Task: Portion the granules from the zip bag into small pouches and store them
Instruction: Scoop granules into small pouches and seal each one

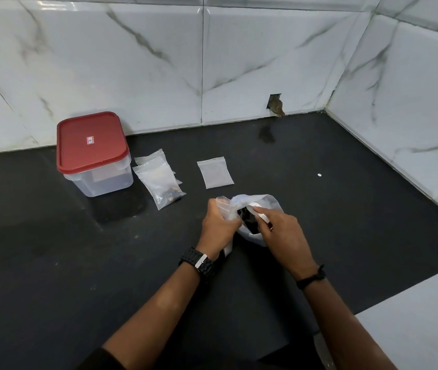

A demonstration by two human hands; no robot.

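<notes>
My left hand (219, 225) grips a small clear pouch (224, 206) by its mouth, held against the big zip bag (264, 202) in the middle of the black counter. The zip bag is clear with dark granules (250, 222) showing inside. My right hand (279, 231) pinches a white scoop (256, 210) at the zip bag's opening. An empty flat pouch (214, 172) lies farther back. A few filled pouches (159, 180) lie stacked to the left. Beside them stands a clear box with a red lid (92, 141), lid on.
The black counter (346, 196) ends at marble-tiled walls behind and on the right. A hole in the wall (276, 105) sits at counter level. A tiny white speck (319, 175) lies right of the pouches. A white surface (412, 329) fills the near right corner.
</notes>
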